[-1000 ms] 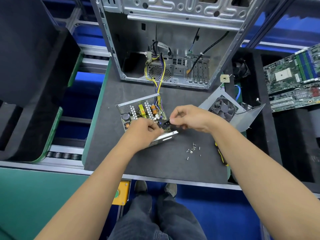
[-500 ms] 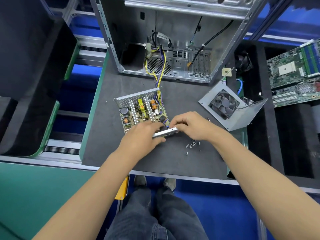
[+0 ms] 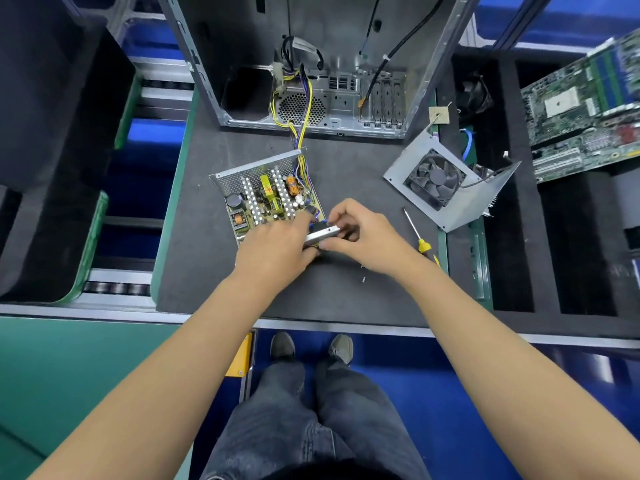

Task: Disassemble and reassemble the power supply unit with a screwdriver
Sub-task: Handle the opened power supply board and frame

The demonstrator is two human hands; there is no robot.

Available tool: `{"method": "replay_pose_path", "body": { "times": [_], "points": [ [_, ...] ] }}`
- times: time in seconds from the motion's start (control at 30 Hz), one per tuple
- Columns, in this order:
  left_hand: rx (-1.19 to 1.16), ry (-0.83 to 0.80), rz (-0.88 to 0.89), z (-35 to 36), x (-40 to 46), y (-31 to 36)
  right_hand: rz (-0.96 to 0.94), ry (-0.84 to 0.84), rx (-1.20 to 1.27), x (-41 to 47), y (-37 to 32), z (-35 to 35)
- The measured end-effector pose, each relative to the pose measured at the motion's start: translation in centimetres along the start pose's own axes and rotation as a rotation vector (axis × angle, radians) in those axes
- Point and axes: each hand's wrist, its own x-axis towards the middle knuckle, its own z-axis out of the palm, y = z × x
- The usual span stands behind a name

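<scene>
the open power supply (image 3: 266, 199) lies on the dark mat (image 3: 194, 271) in front of the computer case (image 3: 311, 64), its circuit board bare and its yellow and purple wires (image 3: 299, 140) running back into the case. both hands are at its near right corner, much as half a second ago. the left hand (image 3: 277, 251) grips the near metal edge (image 3: 322, 234) from the left, fingers curled round it. the right hand (image 3: 363, 233) pinches the same edge from the right, and its fingers have drawn in closer than before. the screwdriver (image 3: 415, 230), yellow-handled, lies on the mat just right of the right hand; it was hidden a moment ago. the fan cover (image 3: 446, 188) lies apart to the right, and one loose screw (image 3: 363, 279) shows by the right wrist.
</scene>
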Motion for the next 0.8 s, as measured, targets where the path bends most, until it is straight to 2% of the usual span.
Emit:
{"method": "replay_pose_path", "body": {
  "times": [0.2,0.4,0.57,0.67,0.8],
  "points": [
    [0.156,0.07,-0.074,0.5,-0.2,1.4,-0.057,-0.111,-0.188,0.3,-0.4,0.2],
    [0.119,0.114,-0.145,0.5,-0.3,1.5,-0.023,-0.117,-0.154,0.7,-0.5,-0.3],
    [0.132,0.037,-0.027,0.4,-0.3,0.8,-0.024,-0.102,-0.149,0.5,0.0,-0.3],
    [0.075,-0.034,-0.027,-0.1,0.2,-0.1,-0.03,-0.104,-0.197,0.4,-0.1,0.1],
    [0.2,-0.039,0.013,-0.1,0.2,-0.2,-0.006,-0.096,-0.239,0.1,-0.2,0.2]
  ]
}}
